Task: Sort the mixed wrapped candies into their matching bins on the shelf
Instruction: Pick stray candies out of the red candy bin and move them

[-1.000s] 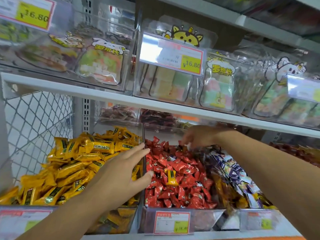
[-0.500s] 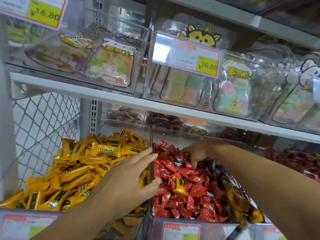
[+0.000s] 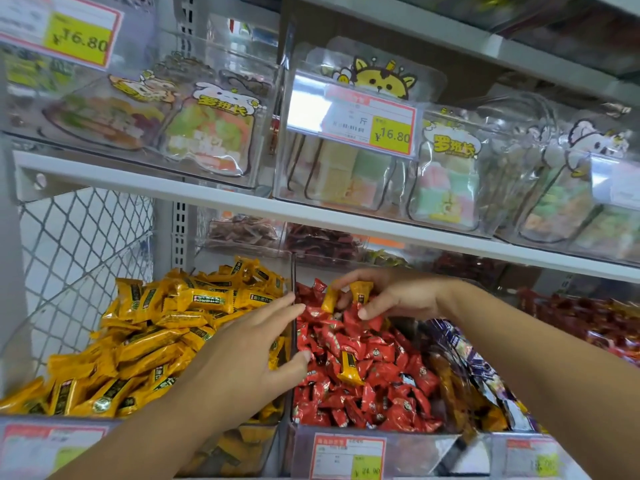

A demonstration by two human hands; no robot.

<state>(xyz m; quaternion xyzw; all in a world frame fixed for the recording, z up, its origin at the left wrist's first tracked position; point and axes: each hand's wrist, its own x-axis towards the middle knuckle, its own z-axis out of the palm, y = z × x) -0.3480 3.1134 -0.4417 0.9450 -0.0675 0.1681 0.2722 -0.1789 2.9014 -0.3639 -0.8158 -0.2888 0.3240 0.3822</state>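
Yellow candies (image 3: 145, 341) fill the left bin (image 3: 247, 445), a clear tub on the lower shelf. Red candies (image 3: 374, 382) fill the middle bin (image 3: 419, 448) just to its right. A clear divider (image 3: 293, 268) stands between the two heaps.

The left hand (image 3: 249, 348) lies across this divider with its fingers straight and slightly spread, gripping nothing. Its fingertips are at the divider's top edge and its thumb touches the red heap.

The right hand (image 3: 394, 299) reaches in from the right over the far part of the middle bin. Its fingers are curled and pinch held candies (image 3: 360, 292): two yellow wrappers show between forefinger and thumb, just above the red heap and near the divider. A stray candy (image 3: 349, 368), also yellow, lies on the red heap nearer the front, close to the left thumb.

Purple candies (image 3: 467, 355) lie in the bin to the right of the red ones, with orange wrappers mixed along their left side. A price tag (image 3: 349, 457) is fixed to the front of the middle bin.

The upper shelf (image 3: 242, 202) carries clear bins of bagged sweets (image 3: 211, 140) and a second tag (image 3: 375, 124) reading 16.80. Wire mesh (image 3: 79, 244) closes the shelf on the far left.
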